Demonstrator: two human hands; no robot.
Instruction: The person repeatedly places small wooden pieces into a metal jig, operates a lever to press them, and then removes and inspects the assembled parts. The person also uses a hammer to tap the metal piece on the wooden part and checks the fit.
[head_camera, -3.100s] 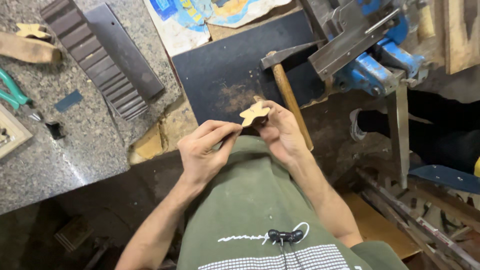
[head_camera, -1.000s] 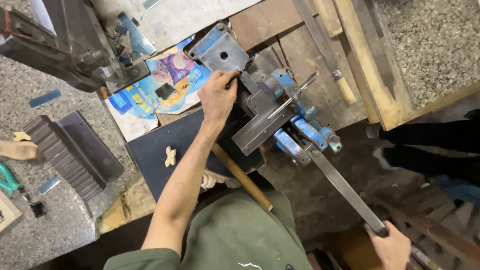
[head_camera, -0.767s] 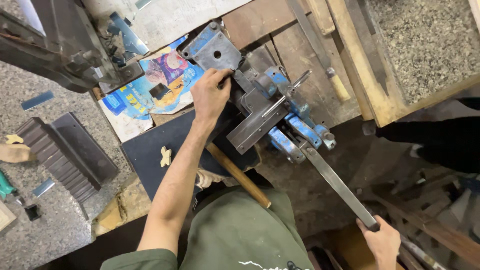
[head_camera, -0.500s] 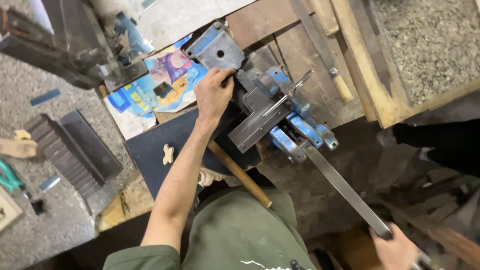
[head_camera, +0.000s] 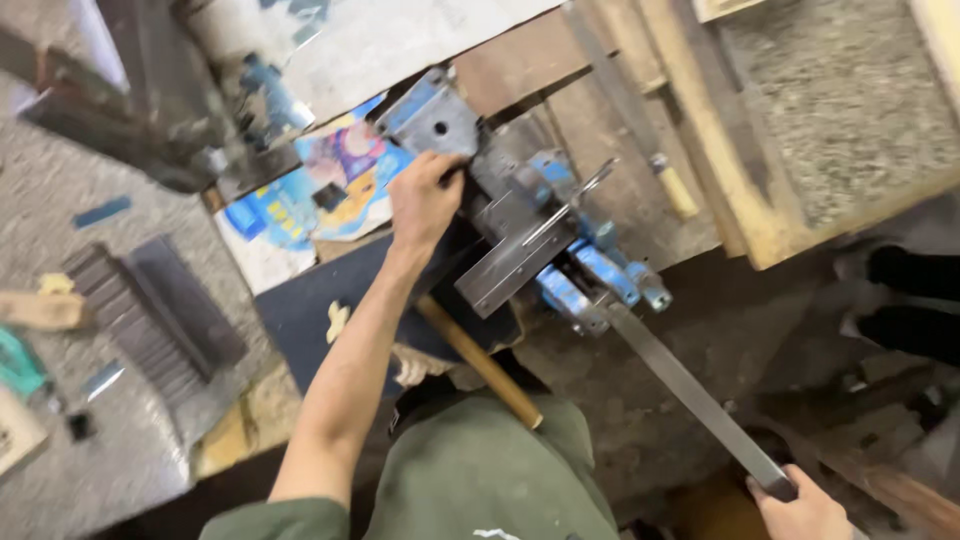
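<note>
My left hand (head_camera: 425, 200) rests with fingers curled and pressed on the blue metal bench shear (head_camera: 520, 235). My right hand (head_camera: 800, 510) is wrapped around the end of its long grey steel lever (head_camera: 690, 395), well below the shear.

1. We see one flat printed sheet (head_camera: 310, 195) lying on the bench. It looks like a flattened package or a poster; we cannot tell which.
2. It is bright blue, with pink, purple, yellow and white patches.
3. It lies just left of our left hand (head_camera: 425, 200), partly under dark metal parts.
</note>
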